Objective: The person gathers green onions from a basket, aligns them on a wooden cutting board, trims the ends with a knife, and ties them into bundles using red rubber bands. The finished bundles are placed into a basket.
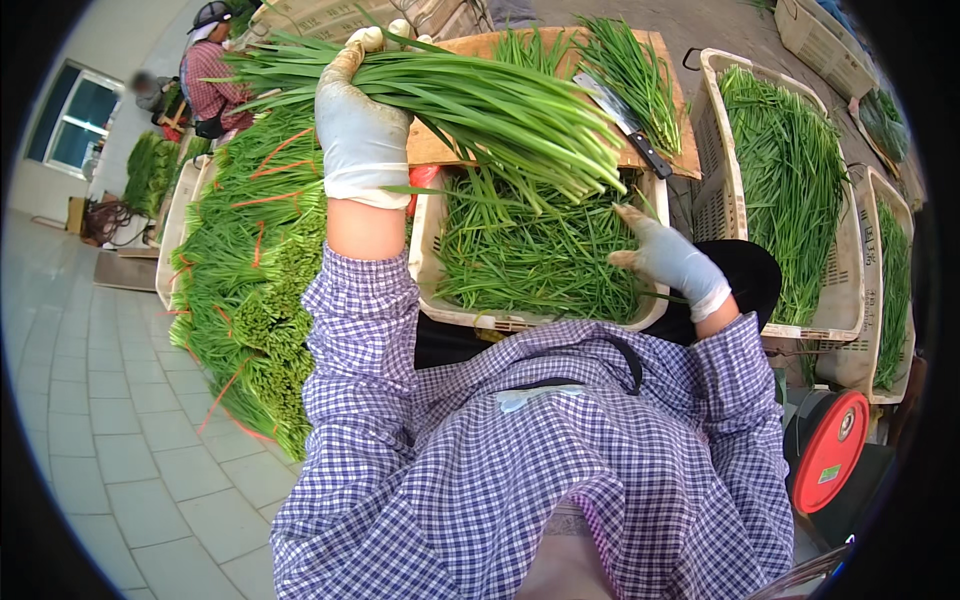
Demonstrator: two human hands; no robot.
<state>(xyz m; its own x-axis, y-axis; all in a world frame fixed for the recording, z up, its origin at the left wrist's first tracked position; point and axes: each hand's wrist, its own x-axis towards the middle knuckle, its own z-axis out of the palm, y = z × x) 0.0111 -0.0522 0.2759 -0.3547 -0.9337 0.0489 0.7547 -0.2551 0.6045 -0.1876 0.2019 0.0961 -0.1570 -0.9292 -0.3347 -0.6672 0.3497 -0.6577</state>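
My left hand (360,127), in a soiled white glove, grips a thick bunch of garlic chives (487,97). The pale stem ends fan out to the right, over the near part of the wooden board (442,142). My right hand (667,259), also gloved, has its fingers apart and holds nothing. It is at the right rim of a white plastic crate (427,277) with loose green leaves (540,255) inside. On the board lie a knife (626,124) with a black handle and a smaller bunch of chives (630,75).
Chive bundles (247,247) tied with orange bands are heaped at my left. To the right stand a crate of chives (784,187), another crate (870,300) and a red-lidded bucket (829,450). A person in a checked shirt (214,82) is at the far left; another person sits beyond.
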